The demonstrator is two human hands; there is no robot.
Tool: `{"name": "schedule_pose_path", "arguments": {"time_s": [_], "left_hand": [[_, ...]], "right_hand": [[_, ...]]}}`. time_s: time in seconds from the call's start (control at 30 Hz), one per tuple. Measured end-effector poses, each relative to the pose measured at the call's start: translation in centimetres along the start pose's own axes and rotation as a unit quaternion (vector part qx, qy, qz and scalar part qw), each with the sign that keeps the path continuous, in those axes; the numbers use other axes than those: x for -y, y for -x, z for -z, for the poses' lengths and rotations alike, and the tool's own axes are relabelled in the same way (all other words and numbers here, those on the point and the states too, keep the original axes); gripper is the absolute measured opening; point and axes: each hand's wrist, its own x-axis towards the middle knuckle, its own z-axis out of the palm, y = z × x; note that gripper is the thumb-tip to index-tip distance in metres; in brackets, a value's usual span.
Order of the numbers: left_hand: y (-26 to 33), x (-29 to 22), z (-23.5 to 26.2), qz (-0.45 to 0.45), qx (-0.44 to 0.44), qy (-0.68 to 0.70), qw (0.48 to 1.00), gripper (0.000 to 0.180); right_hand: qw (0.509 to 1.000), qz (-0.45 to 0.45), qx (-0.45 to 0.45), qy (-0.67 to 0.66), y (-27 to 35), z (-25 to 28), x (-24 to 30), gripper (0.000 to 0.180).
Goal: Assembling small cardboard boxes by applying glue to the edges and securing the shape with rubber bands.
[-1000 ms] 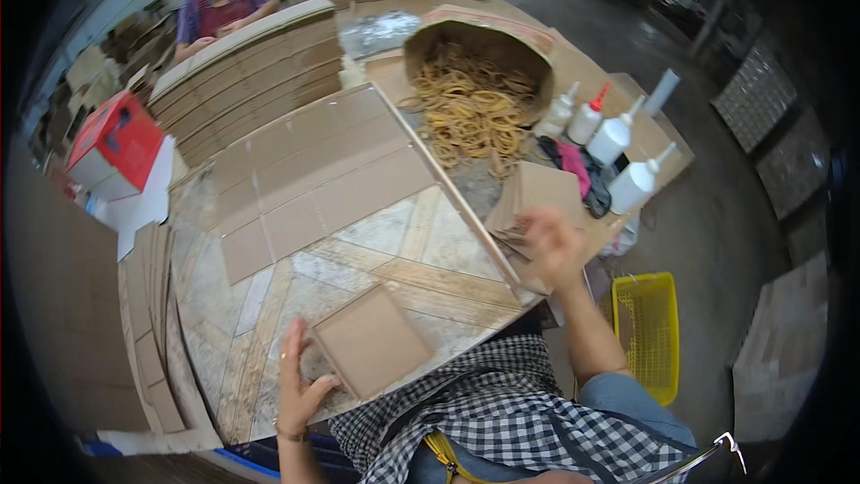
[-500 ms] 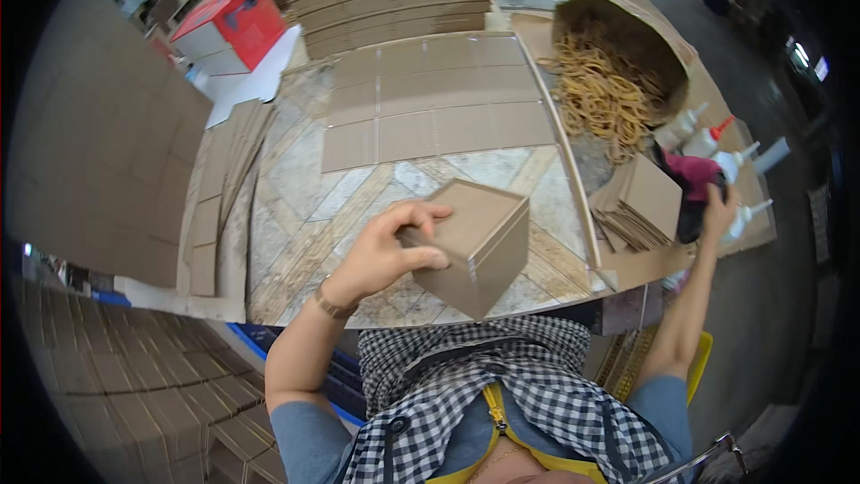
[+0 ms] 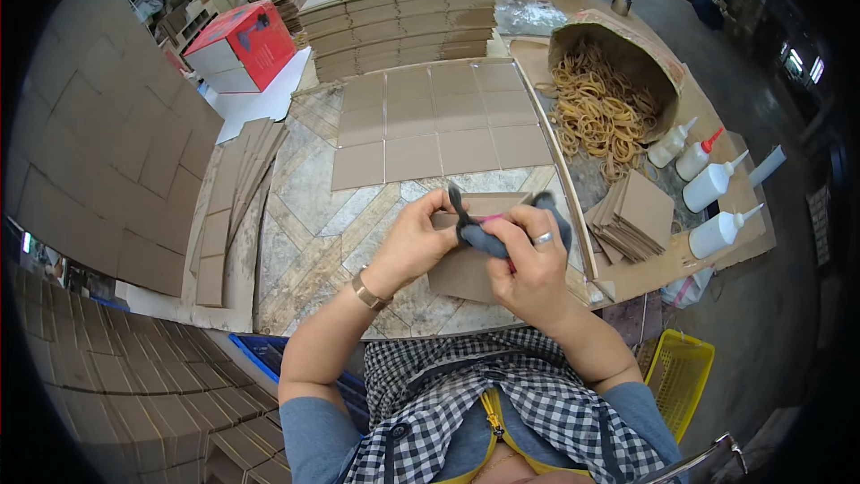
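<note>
Here, dark cloth (image 3: 482, 241) lies bunched in the right hand (image 3: 536, 273).

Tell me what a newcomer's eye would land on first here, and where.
Probably the tangle of yellowish-brown bands spilling from an open sack at upper right, and the bright red-and-white box at upper left. Then, in the middle, the left hand and right hand, holding a dark cloth above a brown cardboard box.

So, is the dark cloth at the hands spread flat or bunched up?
Bunched up: the dark cloth sits in thick, rumpled folds at the grip of the right hand, no flat area showing.
</note>
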Motion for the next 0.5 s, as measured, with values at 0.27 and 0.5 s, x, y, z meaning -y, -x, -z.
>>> {"name": "schedule_pose_path", "arguments": {"time_s": [0.27,0.5], "left_hand": [[-0.1,0.1,-0.8,-0.045,-0.031,-0.101,0.993,0.026],[0.2,1.6,2.4,0.036,-0.095,0.034,0.994,0.022]], "right_hand": [[0.990,0.021,0.131,-0.041,5.3,2.0,0.9,0.026],[0.998,-0.068,-0.006,-0.015,5.9,11.0,-3.8,0.018]]}}
